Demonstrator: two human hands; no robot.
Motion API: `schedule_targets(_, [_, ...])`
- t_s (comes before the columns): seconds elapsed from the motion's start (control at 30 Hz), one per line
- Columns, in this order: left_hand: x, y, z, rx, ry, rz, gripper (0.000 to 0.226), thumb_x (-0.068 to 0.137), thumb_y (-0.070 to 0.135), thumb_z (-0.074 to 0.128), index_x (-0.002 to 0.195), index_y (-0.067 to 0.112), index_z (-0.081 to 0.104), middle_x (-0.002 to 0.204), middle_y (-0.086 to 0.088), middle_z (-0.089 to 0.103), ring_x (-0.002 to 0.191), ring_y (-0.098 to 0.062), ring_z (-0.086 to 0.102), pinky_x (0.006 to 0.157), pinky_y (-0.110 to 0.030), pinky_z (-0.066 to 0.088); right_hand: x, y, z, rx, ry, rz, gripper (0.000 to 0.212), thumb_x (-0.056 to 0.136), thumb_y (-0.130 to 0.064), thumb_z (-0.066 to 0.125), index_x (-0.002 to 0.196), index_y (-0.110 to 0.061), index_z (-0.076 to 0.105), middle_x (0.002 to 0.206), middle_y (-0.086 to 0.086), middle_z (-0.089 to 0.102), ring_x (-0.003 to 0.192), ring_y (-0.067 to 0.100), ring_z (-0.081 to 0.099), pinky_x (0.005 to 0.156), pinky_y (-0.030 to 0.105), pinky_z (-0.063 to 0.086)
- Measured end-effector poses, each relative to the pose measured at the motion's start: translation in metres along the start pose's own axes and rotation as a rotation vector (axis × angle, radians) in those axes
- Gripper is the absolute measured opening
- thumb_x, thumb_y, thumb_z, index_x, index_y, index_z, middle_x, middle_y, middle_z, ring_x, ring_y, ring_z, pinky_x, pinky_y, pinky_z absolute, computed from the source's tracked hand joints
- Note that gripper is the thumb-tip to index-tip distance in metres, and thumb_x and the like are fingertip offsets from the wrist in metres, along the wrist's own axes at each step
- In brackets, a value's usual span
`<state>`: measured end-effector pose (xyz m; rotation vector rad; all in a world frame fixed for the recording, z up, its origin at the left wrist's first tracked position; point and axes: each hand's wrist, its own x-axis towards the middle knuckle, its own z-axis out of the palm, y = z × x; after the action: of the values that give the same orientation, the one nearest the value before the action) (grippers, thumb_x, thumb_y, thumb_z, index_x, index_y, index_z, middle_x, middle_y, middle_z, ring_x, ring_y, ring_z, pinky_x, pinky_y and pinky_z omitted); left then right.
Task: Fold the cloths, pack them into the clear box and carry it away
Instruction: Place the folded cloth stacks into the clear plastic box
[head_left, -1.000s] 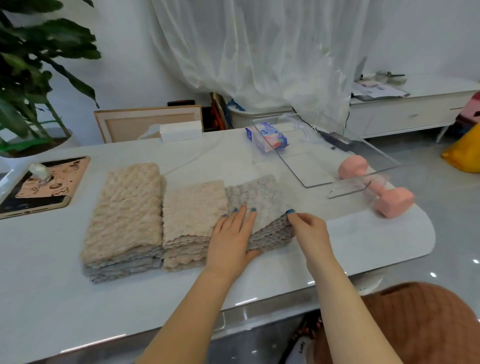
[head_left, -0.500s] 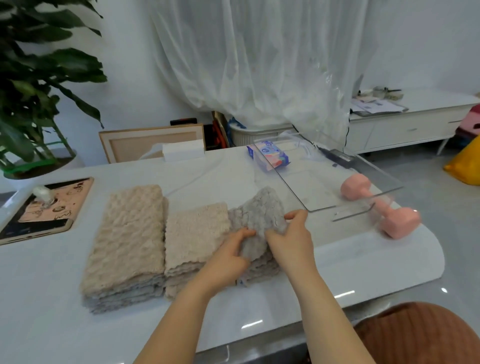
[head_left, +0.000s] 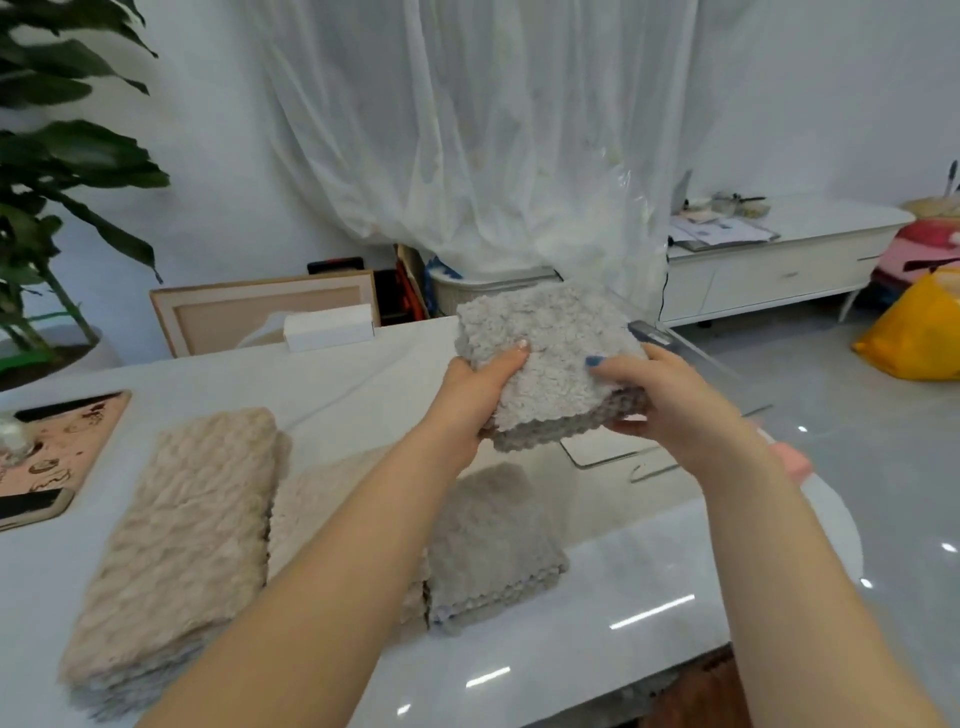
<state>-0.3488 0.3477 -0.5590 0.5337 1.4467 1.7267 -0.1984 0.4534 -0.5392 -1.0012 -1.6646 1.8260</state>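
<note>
Beige stack (head_left: 176, 545) sits at the left of the table (head_left: 613, 587), with a second stack (head_left: 311, 499) half hidden by the left arm (head_left: 322, 597), then a grey stack (head_left: 488, 545). Left hand (head_left: 478, 384) grips the left edge of the grey bundle (head_left: 550, 353), thumb on top. Bundle is held in the air above the table, in front of the clear box (head_left: 722, 371). Right hand (head_left: 670, 395) pinches its right edge.

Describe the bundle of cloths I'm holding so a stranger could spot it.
Start at the long white table. Above its right side, the left hand and right hand grip a small folded grey bundle. Unlike the beige stacks and the grey stack lying on the table, it is held in the air.
</note>
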Motion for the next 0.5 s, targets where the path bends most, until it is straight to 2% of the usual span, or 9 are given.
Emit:
schedule_targets(0.03, [0.01,-0.002,0.01,0.066,-0.001,-0.017,0.049,0.089,0.031,0.065,0.134,0.019,0.049,0.124,-0.001,0.065,0.106,-0.019,0.065,0.09,-0.035,0.054,0.014,0.001,-0.012,-0.07,0.017,0.05,0.067,0.069,-0.035,0.075,0.128,-0.016,0.051,0.112,0.006,0.066,0.09,0.02,0.067,0.065,0.031,0.056])
schedule_targets(0.07, [0.022,-0.004,0.023,0.154,-0.016,-0.019,0.045,0.091,0.03,0.063,0.133,0.02,0.049,0.125,-0.001,0.064,0.108,-0.021,0.064,0.091,-0.036,0.054,0.027,0.0,-0.023,-0.158,0.043,0.07,0.059,0.072,-0.039,0.073,0.123,-0.018,0.053,0.11,0.007,0.066,0.089,0.021,0.067,0.063,0.03,0.056])
schedule_targets(0.1, [0.03,-0.007,0.033,0.267,-0.028,-0.007,0.045,0.089,0.028,0.062,0.131,0.018,0.05,0.124,-0.003,0.063,0.108,-0.023,0.063,0.091,-0.038,0.053,0.042,0.002,-0.032,-0.266,0.07,0.091,0.045,0.077,-0.037,0.07,0.115,-0.016,0.055,0.102,0.008,0.066,0.082,0.022,0.066,0.063,0.03,0.056])
schedule_targets(0.17, [0.045,-0.013,0.052,0.623,-0.025,0.086,0.06,0.08,0.032,0.065,0.131,0.008,0.042,0.117,-0.007,0.063,0.106,-0.027,0.062,0.089,-0.04,0.053,0.064,0.007,-0.043,-0.554,0.071,0.147,0.022,0.083,-0.029,0.063,0.097,-0.013,0.057,0.086,0.009,0.065,0.07,0.023,0.062,0.067,0.032,0.056])
schedule_targets(0.23, [0.053,-0.02,0.068,1.131,0.051,0.2,0.081,0.081,0.033,0.063,0.141,0.001,0.018,0.108,-0.009,0.062,0.1,-0.03,0.061,0.078,-0.035,0.049,0.08,0.014,-0.052,-0.969,-0.033,0.196,0.027,0.081,-0.037,0.06,0.096,-0.015,0.059,0.09,0.007,0.067,0.079,0.024,0.064,0.079,0.034,0.056])
schedule_targets(0.3, [0.056,-0.027,0.076,1.519,0.039,0.259,0.095,0.087,0.029,0.058,0.149,0.003,-0.008,0.108,-0.01,0.063,0.098,-0.03,0.061,0.071,-0.032,0.04,0.084,0.017,-0.052,-1.324,-0.113,0.22,0.027,0.082,-0.042,0.059,0.097,-0.019,0.061,0.088,0.001,0.066,0.082,0.02,0.065,0.078,0.029,0.054])
schedule_targets(0.37, [0.062,-0.036,0.079,1.703,-0.049,0.152,0.098,0.089,0.025,0.057,0.149,0.005,-0.018,0.114,-0.009,0.063,0.101,-0.028,0.061,0.075,-0.034,0.038,0.091,0.021,-0.052,-1.371,-0.178,0.282,0.024,0.08,-0.036,0.065,0.094,-0.017,0.063,0.081,0.002,0.066,0.075,0.02,0.068,0.069,0.029,0.056])
schedule_targets(0.43, [0.068,-0.044,0.079,1.808,-0.069,0.085,0.096,0.089,0.021,0.056,0.149,0.004,-0.016,0.122,-0.006,0.06,0.106,-0.027,0.06,0.078,-0.035,0.037,0.096,0.026,-0.051,-1.255,-0.244,0.349,0.028,0.078,-0.025,0.07,0.099,-0.009,0.061,0.084,0.009,0.067,0.076,0.029,0.07,0.073,0.037,0.059])
schedule_targets(0.5, [0.074,-0.048,0.078,1.876,-0.072,0.08,0.092,0.088,0.017,0.055,0.15,0.004,-0.012,0.119,-0.004,0.06,0.105,-0.026,0.06,0.074,-0.033,0.035,0.1,0.029,-0.051,-1.217,-0.258,0.323,0.032,0.081,-0.017,0.07,0.106,-0.006,0.055,0.076,0.007,0.064,0.066,0.026,0.063,0.061,0.03,0.054])
